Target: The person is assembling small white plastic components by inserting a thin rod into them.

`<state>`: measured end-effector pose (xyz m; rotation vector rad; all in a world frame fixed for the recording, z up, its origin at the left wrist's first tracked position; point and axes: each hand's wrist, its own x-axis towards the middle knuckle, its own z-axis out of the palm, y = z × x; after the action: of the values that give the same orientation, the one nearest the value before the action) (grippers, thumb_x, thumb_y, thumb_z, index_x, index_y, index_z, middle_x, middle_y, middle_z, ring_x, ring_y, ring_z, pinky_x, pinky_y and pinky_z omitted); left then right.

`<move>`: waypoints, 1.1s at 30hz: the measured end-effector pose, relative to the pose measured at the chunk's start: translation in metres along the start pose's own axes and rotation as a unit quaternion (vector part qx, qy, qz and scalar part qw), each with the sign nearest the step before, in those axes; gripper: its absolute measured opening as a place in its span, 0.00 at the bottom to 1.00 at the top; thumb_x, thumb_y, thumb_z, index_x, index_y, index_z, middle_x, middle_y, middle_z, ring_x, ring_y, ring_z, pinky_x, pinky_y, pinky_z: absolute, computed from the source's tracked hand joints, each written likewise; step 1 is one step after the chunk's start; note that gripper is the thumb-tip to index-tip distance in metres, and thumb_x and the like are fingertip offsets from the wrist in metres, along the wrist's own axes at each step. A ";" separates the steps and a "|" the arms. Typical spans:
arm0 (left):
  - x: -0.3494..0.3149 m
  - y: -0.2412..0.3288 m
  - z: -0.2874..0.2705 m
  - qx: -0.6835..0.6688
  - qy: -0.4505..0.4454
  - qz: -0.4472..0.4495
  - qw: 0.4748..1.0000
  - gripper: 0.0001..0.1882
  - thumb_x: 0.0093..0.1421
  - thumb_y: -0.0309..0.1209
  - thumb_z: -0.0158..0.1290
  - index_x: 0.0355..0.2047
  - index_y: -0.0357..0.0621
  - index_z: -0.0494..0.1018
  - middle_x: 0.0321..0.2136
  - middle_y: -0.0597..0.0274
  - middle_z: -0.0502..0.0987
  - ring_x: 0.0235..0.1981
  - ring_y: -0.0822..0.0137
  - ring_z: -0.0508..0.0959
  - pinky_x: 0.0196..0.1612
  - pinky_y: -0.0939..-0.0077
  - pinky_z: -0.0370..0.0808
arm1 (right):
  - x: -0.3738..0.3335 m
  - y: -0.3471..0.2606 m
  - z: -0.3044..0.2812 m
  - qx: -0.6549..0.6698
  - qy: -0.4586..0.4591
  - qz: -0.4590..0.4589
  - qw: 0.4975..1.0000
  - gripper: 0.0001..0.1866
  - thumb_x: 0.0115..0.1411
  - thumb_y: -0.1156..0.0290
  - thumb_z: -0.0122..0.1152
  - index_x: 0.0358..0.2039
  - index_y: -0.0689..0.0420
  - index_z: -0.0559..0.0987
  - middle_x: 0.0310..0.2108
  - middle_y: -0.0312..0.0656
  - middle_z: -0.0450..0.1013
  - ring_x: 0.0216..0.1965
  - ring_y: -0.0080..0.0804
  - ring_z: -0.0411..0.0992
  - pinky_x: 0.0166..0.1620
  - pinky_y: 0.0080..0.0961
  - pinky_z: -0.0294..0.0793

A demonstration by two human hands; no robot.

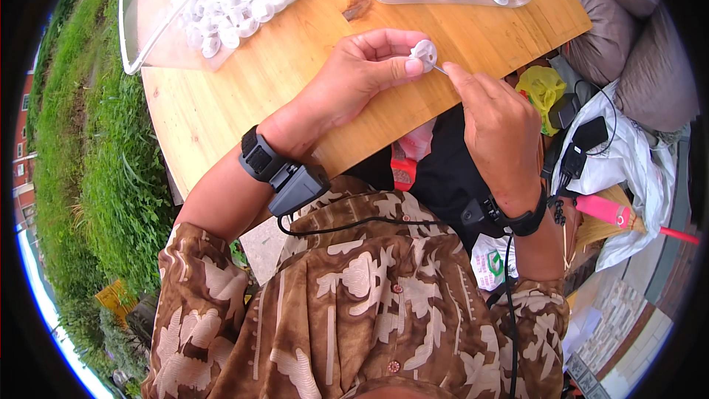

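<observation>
Over the near right part of the wooden table, my left hand [362, 77] pinches a small round white plastic part [424, 52] between thumb and fingers. A slot or hole shows in its face. My right hand [496, 122] is closed on a thin metal tool [439, 69], whose tip meets the right edge of the white part. Most of that tool is hidden inside my fingers, so its exact kind cannot be made out. A device is strapped to each of my wrists, with a black cable trailing from it.
A clear plastic tub [159, 26] of white parts stands at the table's far left; a second clear tub [458, 0] of them is at the far right. Right of the wooden table [244, 107] are a yellow bag [543, 92], white sacks [602, 170] and a pink-handled broom [602, 209].
</observation>
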<state>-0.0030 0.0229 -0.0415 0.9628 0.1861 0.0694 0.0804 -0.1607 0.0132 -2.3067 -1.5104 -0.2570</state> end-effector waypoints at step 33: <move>0.000 -0.004 -0.002 0.037 0.034 0.037 0.998 0.16 0.58 0.24 0.56 0.48 0.38 0.70 0.40 0.63 0.76 0.42 0.74 0.76 0.48 0.80 0.74 | 0.005 0.005 0.011 0.037 -0.006 -0.004 0.999 0.15 0.51 0.80 0.50 0.40 0.59 0.76 0.29 0.45 0.74 0.30 0.44 0.75 0.31 0.35 0.74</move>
<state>-0.0030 0.0223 -0.0454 1.0424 0.2165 0.1638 0.0864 -0.1540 0.0042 -2.2495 -1.5089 -0.1861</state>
